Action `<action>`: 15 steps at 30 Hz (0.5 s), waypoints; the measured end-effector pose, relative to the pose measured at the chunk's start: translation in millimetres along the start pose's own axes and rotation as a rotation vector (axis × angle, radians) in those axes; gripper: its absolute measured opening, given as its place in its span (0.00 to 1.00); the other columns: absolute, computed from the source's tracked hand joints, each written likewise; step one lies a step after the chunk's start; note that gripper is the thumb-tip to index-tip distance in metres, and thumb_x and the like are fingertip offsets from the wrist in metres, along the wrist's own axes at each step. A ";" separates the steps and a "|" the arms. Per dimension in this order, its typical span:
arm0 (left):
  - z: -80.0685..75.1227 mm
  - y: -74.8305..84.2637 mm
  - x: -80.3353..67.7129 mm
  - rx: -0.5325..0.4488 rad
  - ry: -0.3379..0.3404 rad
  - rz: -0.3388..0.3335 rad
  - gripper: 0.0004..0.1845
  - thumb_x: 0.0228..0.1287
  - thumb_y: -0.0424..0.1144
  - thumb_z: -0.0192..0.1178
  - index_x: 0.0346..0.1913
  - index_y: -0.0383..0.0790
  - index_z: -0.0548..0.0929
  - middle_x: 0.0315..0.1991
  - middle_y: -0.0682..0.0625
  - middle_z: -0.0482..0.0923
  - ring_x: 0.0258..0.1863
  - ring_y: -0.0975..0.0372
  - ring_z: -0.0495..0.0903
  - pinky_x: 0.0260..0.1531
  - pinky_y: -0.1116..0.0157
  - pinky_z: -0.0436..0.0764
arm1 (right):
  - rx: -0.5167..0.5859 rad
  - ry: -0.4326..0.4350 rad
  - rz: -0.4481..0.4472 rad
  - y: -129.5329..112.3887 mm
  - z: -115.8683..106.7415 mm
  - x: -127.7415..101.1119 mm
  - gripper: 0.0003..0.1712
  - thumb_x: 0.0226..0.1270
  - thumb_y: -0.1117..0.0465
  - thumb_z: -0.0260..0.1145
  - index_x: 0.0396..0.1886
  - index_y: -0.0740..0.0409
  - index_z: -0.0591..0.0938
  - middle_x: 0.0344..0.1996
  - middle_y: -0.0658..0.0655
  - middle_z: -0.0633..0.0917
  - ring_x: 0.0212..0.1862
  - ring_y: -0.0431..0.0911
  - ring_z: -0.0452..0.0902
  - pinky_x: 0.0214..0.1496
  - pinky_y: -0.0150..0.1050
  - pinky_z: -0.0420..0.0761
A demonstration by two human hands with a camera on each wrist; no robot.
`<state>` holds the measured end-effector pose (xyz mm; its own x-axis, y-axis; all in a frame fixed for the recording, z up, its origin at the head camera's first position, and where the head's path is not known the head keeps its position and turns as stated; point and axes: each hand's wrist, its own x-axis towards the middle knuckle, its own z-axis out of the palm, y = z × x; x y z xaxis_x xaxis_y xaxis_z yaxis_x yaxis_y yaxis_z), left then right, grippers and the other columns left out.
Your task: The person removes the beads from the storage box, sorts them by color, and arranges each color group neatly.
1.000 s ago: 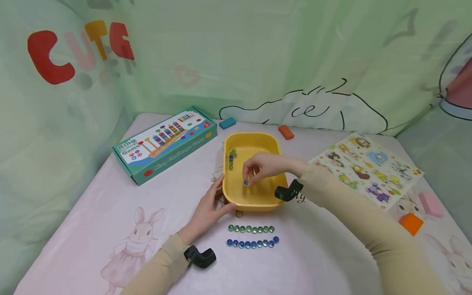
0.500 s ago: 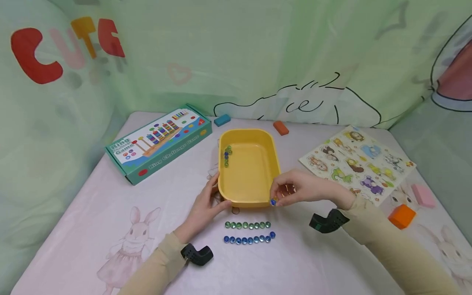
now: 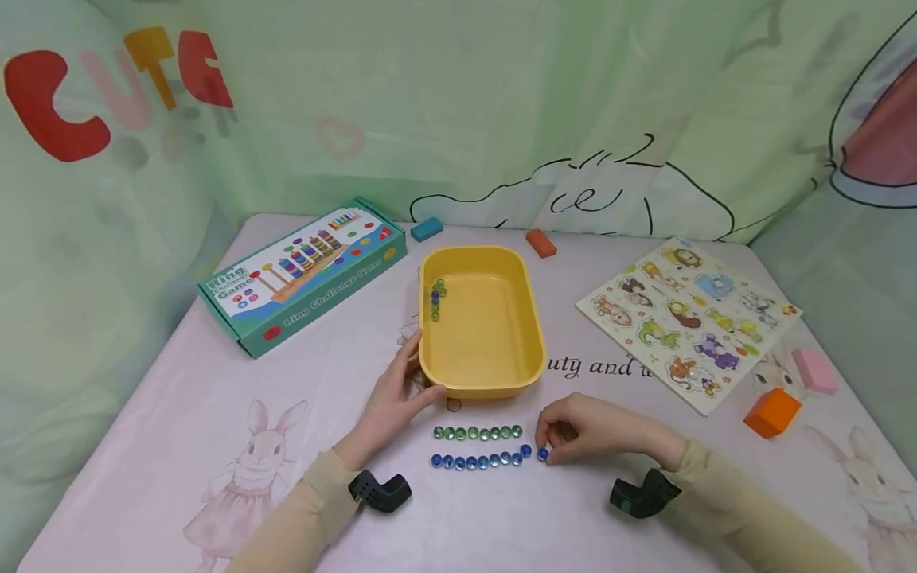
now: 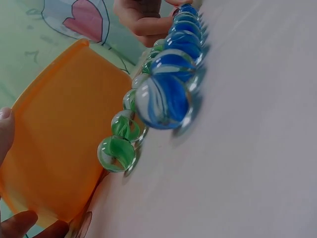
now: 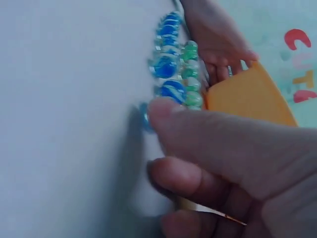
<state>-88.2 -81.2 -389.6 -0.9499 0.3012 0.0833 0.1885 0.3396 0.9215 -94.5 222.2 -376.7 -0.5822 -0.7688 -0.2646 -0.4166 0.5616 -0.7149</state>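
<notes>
two rows of marbles lie on the table before a yellow tray, a hand at each end.

from the left: the ring challenge game box [image 3: 304, 274] sits well apart. the left hand [image 3: 396, 394] grips the yellow tray [image 3: 482, 380] at its near left corner, thumb on the wall. below it run the green marble row [image 3: 476, 432] and the blue marble row [image 3: 481, 460]. the right hand [image 3: 591, 430], fingers curled, pinches a blue marble [image 3: 542, 454] on the table just beside the blue row's right end. an animal puzzle board [image 3: 686, 318] lies farther right.
</notes>
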 end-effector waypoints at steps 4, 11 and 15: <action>0.6 -0.2 0.0 -0.009 0.001 0.003 0.45 0.59 0.42 0.62 0.73 0.47 0.46 0.70 0.44 0.56 0.64 0.50 0.65 0.66 0.53 0.59 | -0.020 0.018 0.020 0.1 4.3 -0.2 0.06 0.54 0.55 0.70 0.29 0.46 0.80 0.20 0.39 0.74 0.24 0.30 0.66 0.26 0.25 0.69; 0.3 2.9 -0.2 -0.016 0.002 0.002 0.44 0.60 0.41 0.62 0.73 0.46 0.47 0.70 0.42 0.56 0.64 0.49 0.65 0.66 0.52 0.60 | -0.035 0.036 0.032 -1.0 6.2 0.5 0.07 0.54 0.54 0.70 0.28 0.46 0.79 0.20 0.39 0.73 0.24 0.30 0.66 0.26 0.25 0.68; 3.2 -6.4 2.4 -0.028 0.008 0.003 0.45 0.59 0.41 0.62 0.73 0.48 0.46 0.70 0.43 0.56 0.64 0.49 0.65 0.66 0.52 0.60 | -0.027 0.038 0.033 -0.7 6.3 0.5 0.07 0.54 0.53 0.70 0.29 0.46 0.80 0.20 0.39 0.73 0.24 0.30 0.66 0.25 0.25 0.68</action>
<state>-90.8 -79.9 -396.5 -0.9512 0.2955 0.0893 0.1849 0.3137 0.9314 -90.1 219.5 -380.4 -0.6217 -0.7378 -0.2630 -0.4152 0.5951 -0.6880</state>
